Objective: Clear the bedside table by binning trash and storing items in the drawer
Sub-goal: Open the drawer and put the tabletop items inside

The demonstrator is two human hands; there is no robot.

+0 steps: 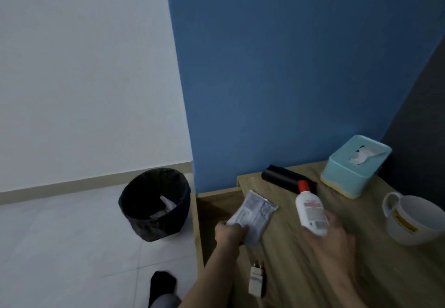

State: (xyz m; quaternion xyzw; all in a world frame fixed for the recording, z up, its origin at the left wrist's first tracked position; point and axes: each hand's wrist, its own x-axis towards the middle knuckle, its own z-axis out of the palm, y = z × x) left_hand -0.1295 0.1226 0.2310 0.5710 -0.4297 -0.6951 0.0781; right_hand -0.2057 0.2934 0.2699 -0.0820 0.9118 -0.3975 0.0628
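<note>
Foil packet [252, 213] and white bottle [311, 213] are both held just above the desk [301, 259] — the left hand [230, 233] pinches the packet's near corner in curled fingers, and the right hand [333, 245] wraps its fingers round the bottle's base. This looks like the sorting step. Next, I judge, the packet goes left to the black bin [154, 201] on the floor beside the desk, while the bottle needs the drawer — none is in view.

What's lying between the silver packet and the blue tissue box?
In the head view, a black roll lies on the table between the packet and tissue box, with the red-capped bottle held in front of it.
</note>
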